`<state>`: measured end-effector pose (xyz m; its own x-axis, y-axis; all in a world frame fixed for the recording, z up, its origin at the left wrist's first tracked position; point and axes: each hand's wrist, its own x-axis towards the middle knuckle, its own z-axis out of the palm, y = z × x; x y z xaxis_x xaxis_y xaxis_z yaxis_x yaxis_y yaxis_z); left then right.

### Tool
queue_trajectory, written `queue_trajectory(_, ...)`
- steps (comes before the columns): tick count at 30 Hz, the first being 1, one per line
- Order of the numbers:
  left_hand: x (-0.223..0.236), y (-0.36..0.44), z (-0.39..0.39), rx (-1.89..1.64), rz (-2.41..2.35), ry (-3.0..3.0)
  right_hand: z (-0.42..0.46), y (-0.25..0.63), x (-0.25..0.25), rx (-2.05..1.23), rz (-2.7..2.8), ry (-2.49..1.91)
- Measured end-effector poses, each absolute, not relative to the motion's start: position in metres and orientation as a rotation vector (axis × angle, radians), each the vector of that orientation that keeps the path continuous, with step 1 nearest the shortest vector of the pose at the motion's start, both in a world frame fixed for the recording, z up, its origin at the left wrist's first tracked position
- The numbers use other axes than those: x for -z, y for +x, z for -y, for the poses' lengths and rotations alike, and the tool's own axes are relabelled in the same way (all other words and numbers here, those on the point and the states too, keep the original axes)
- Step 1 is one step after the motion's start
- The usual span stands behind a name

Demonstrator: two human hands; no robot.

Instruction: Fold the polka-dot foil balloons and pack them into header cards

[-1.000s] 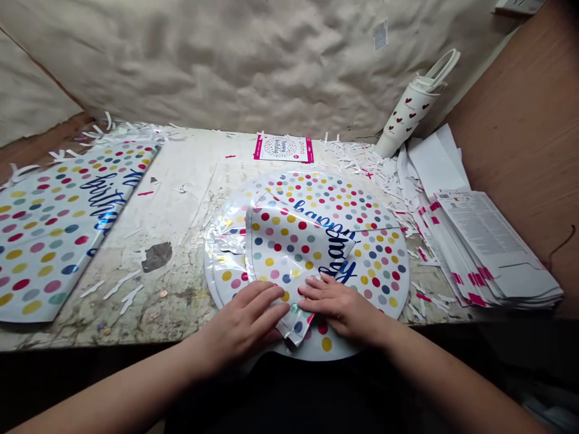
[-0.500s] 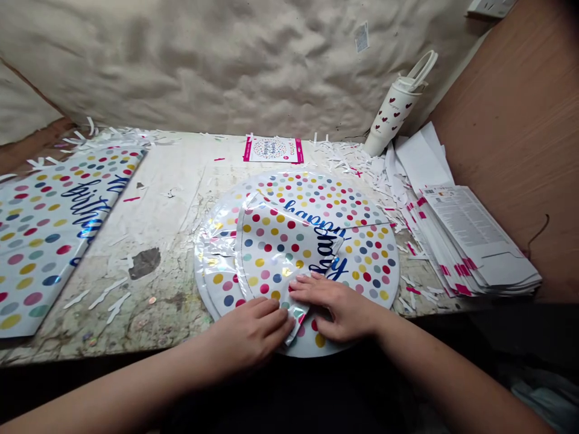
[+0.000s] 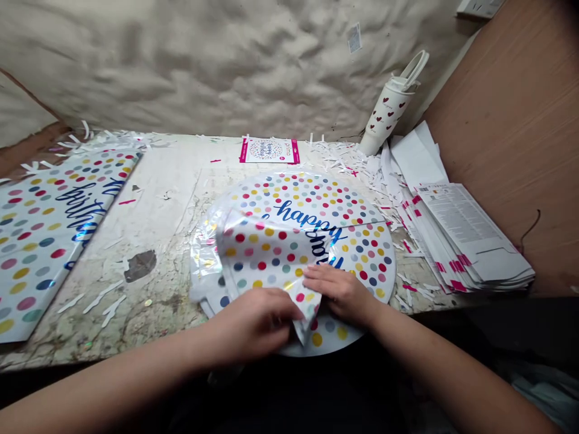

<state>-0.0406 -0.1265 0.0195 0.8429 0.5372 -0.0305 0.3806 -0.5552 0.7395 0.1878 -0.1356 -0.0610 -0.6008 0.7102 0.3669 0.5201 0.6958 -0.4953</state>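
Observation:
A flat, round foil balloon (image 3: 362, 253), white with coloured dots and blue "happy birthday" lettering, lies before me on the table. On top of it is a folded dotted layer (image 3: 271, 256), narrowing to a point near the table's front edge. My left hand (image 3: 257, 316), somewhat blurred, is closed with curled fingers at the lower part of this fold. The fingers of my right hand (image 3: 341, 289) lie flat across the fold's right edge; its thumb is hidden. Crumpled clear film (image 3: 203, 259) shows along the left rim.
Another folded dotted foil (image 3: 27, 241) is at the left. A pink-edged printed card (image 3: 269, 150) lies at the back. At the right stand a white tumbler with hearts (image 3: 386, 114) and a pile of printed cards (image 3: 470, 235). Paper scraps (image 3: 330, 158) litter the table (image 3: 163, 199).
The folded layer has shifted and lifted at its left side, uncovering more of the word "happy". My left hand has moved slightly left; my right hand has slid a little right.

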Motion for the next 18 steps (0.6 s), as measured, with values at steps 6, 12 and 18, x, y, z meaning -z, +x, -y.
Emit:
queue_trajectory(6, 0.005, -0.02, 0.075, -0.187, -0.504, 2.557, 0.127, 0.192, 0.062, -0.486, 2.437, -0.772)
queue_trajectory(12, 0.04, -0.006, 0.057, -0.069, -0.648, 2.81, 0.141, 0.197, 0.062, -0.369, 2.514, -0.739)
queue_trajectory(18, -0.012, -0.078, 0.053, -0.886, -1.529, 2.391, 0.148, 0.201, 0.062, -0.419, 2.494, -0.778)
